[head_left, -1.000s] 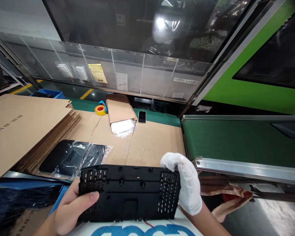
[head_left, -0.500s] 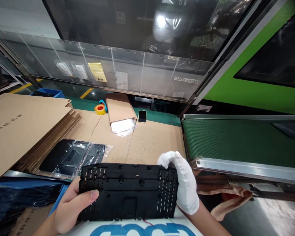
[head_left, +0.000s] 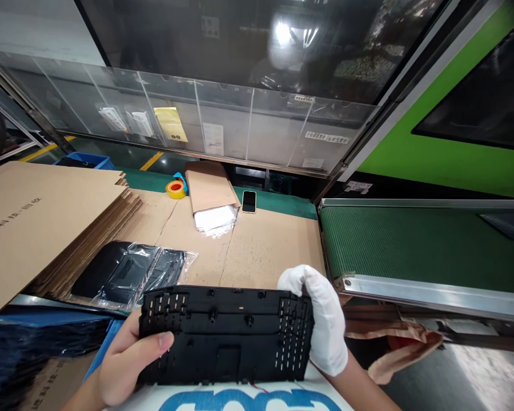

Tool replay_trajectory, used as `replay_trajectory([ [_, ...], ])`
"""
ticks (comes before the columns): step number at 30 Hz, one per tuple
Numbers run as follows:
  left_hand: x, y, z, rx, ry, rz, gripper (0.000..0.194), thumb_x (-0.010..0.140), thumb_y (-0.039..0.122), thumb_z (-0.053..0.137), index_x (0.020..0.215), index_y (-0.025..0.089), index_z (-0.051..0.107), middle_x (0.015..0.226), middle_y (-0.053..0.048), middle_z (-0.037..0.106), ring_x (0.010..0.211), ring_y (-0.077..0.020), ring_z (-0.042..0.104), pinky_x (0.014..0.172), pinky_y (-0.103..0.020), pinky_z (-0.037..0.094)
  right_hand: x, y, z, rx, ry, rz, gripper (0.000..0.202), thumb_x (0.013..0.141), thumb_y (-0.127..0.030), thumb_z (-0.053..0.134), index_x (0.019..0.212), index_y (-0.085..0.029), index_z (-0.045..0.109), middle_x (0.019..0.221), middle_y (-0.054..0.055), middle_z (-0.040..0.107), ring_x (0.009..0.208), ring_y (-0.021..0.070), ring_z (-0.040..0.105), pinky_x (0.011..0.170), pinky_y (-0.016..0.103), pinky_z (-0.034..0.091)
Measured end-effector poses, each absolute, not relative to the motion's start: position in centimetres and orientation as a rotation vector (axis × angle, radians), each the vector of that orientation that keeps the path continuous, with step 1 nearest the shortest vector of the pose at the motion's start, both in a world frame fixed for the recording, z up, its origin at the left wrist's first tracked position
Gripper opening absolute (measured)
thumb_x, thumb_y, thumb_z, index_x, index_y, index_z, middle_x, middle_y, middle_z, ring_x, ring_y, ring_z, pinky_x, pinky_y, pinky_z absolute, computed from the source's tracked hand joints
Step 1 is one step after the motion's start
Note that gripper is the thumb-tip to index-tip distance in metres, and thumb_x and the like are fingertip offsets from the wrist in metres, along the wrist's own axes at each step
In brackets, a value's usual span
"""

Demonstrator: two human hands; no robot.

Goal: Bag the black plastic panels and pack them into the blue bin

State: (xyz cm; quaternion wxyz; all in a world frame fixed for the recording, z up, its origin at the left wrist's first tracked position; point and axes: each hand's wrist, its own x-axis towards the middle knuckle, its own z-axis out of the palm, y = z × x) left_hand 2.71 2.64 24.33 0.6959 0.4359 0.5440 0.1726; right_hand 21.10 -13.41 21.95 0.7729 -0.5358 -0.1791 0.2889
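Observation:
A black slotted plastic panel (head_left: 227, 337) is held level in front of my body. My bare left hand (head_left: 131, 357) grips its left end, thumb on the near face and fingers behind. At the right end, my right hand (head_left: 321, 319), in a white glove, is closed round the top corner and side edge. Beyond the panel to the left lie black parts in a clear bag (head_left: 131, 274).
Stacked cardboard sheets (head_left: 47, 222) stand at the left. On the cardboard-covered table are yellow tape (head_left: 176, 189), a brown envelope with white papers (head_left: 212, 191) and a phone (head_left: 249, 202). A green conveyor (head_left: 411, 245) with a metal edge runs along the right.
The view has shifted very slightly. Both hands keep their hold on the panel, which stays almost in the same place.

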Motion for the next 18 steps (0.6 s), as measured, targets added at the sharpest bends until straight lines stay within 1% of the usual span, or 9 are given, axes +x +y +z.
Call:
replay_trajectory([
  [3,2.93,2.44,24.43,0.963,1.212,0.410,0.026,0.039,0.026,0.078,0.062,0.024,0.065,0.048,0.004,0.065,0.054,-0.0214,0.062,0.052,-0.029,0.052,21.11,-13.37,21.96,-1.189,-0.404,0.619,0.041,0.095,-0.045,0.045,0.065,-0.019,0.056,0.064,0.000,0.054,0.060,0.0138,0.046,0.058,0.029,0.037],
  [6,3.10,2.26,24.53,0.963,1.227,0.432,0.022,0.040,0.024,0.074,0.061,0.024,0.066,0.048,0.004,0.065,0.052,-0.0196,0.060,0.050,-0.027,0.050,21.09,-13.35,21.95,-1.170,-0.401,0.634,0.042,0.095,-0.045,0.045,0.063,-0.020,0.054,0.061,-0.001,0.051,0.056,0.0131,0.043,0.055,0.029,0.035],
  [8,3.14,2.21,24.58,0.947,1.232,0.431,0.021,0.040,0.024,0.073,0.060,0.025,0.066,0.048,0.005,0.064,0.051,-0.0209,0.061,0.049,-0.029,0.051,21.05,-13.34,21.96,-1.141,-0.370,0.648,0.043,0.095,-0.045,0.044,0.062,-0.020,0.053,0.060,-0.001,0.050,0.055,0.0128,0.042,0.055,0.029,0.035],
  [12,3.14,2.24,24.54,0.926,1.253,0.418,0.023,0.038,0.024,0.074,0.060,0.027,0.066,0.047,0.005,0.064,0.054,-0.0247,0.064,0.050,-0.033,0.053,20.99,-13.31,22.12,-1.154,-0.356,0.646,0.041,0.094,-0.047,0.046,0.065,-0.020,0.056,0.064,0.000,0.054,0.059,0.0134,0.046,0.058,0.029,0.037],
  [18,2.97,2.55,24.16,0.963,1.297,0.411,0.023,0.037,0.025,0.075,0.058,0.029,0.066,0.047,0.004,0.064,0.060,-0.0269,0.066,0.051,-0.033,0.054,21.00,-13.21,22.39,-1.145,-0.373,0.607,0.041,0.092,-0.047,0.049,0.062,-0.020,0.053,0.061,-0.001,0.049,0.056,0.0123,0.041,0.056,0.028,0.035],
])
